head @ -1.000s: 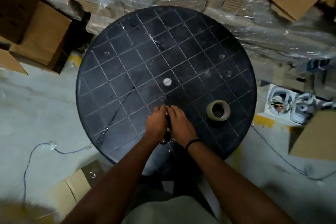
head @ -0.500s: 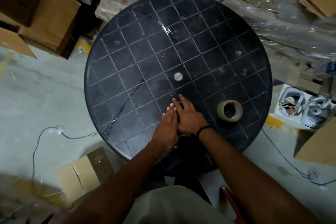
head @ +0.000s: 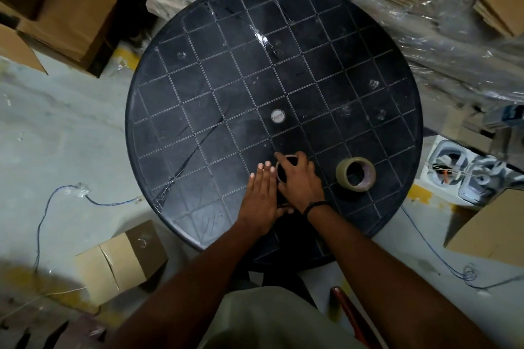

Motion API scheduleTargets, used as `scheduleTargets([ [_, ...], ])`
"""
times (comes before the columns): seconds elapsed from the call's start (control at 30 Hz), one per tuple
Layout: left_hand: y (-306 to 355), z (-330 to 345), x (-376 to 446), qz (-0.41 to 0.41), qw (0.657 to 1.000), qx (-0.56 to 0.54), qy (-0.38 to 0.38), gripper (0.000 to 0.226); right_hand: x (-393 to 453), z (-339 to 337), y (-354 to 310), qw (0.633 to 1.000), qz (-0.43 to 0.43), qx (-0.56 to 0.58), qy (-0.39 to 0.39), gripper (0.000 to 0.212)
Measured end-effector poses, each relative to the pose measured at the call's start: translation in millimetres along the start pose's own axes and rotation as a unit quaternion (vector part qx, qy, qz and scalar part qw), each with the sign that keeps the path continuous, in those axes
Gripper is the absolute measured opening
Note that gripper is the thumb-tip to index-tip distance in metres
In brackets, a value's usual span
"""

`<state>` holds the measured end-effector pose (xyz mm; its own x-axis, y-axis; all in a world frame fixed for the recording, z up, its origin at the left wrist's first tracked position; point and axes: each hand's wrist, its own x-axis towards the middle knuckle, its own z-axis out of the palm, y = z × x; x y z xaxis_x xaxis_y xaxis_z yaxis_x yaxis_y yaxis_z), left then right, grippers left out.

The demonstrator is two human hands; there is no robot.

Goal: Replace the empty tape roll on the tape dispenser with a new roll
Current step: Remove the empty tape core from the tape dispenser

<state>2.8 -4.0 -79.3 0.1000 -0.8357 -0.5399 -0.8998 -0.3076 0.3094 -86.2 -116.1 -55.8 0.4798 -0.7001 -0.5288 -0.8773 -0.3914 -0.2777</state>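
Note:
A round black table holds the work. My right hand curls over a thin brown empty tape roll, a bare core ring standing just beyond my knuckles. My left hand lies flat beside it with fingers straight, its thumb hooked around the dark tape dispenser, which shows only as a black sliver between both hands. A full roll of brown tape lies flat on the table to the right, a hand's width from my right hand.
A small white cap marks the table's centre. Cardboard boxes and plastic-wrapped stacks ring the far side. A small box and blue wires lie on the floor at left. White fans sit at right.
My right hand's fingers have spread and curled around the brown core, which now shows beyond my knuckles. The left hand has flattened beside it. The view has shifted slightly.

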Motion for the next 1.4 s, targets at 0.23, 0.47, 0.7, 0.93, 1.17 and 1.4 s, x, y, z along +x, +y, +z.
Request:
scheduleTargets([
  [0.23, 7.1, -4.6, 7.8, 0.002, 1.0, -0.002, -0.001, 0.101, 5.2, -7.2, -2.4, 0.989, -0.085, -0.122, 0.021, 0.038],
  [0.47, 17.4, -19.7, 17.2, -0.002, 0.997, -0.052, -0.054, 0.114, -2.8, -14.7, 3.3, 0.985, -0.075, -0.151, -0.045, 0.079],
  [0.7, 17.5, -12.6, 17.4, 0.023, 0.999, -0.03, -0.028, 0.122, -12.3, -13.0, 7.6, 0.984, -0.083, -0.157, -0.01, 0.059],
  [0.93, 22.9, -9.5, 22.6, 0.0, 0.997, -0.058, -0.052, 0.123, -8.3, -23.9, 21.3, 0.98, -0.123, -0.157, -0.005, 0.051],
  [1.17, 20.4, -9.1, 21.5, -0.007, 0.995, -0.052, -0.082, 0.124, -20.3, -25.0, 26.9, 0.976, -0.151, -0.149, 0.044, 0.048],
  [1.4, 12.4, -9.8, 18.9, 0.05, 0.995, -0.027, -0.087, 0.12, -38.9, -15.6, 37.8, 0.984, -0.131, -0.073, 0.099, 0.062],
])
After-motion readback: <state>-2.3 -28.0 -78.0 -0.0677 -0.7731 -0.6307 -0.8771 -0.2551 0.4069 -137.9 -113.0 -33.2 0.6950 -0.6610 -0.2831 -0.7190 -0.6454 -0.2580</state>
